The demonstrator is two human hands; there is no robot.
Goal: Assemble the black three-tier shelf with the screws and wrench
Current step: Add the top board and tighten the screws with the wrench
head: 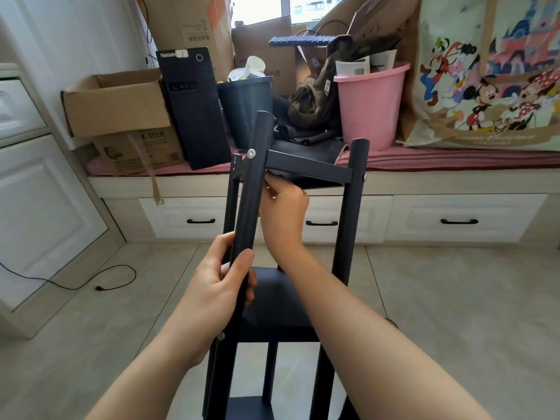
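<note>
1. The black three-tier shelf [309,168] stands on the tiled floor [454,298] right in front of the person, its four round posts rising toward the camera, with the window bench [454,160] behind it.
2. The left hand [212,286] grips the near left post [251,189] about halfway up, fingers and thumb curled round it.
3. The right hand [283,207] reaches between the posts to the underside of the top tier; its fingers are curled at the corner beside the left post, but what they pinch, if anything, cannot be told.
4. A silver screw head [251,153] shows on the left post at the top tier's level, and another [364,177] on the right post [351,207].
5. On the bench sit a pink bucket [371,107], a dark bin [247,110], a computer tower [194,107] and cardboard boxes [118,107].
</note>
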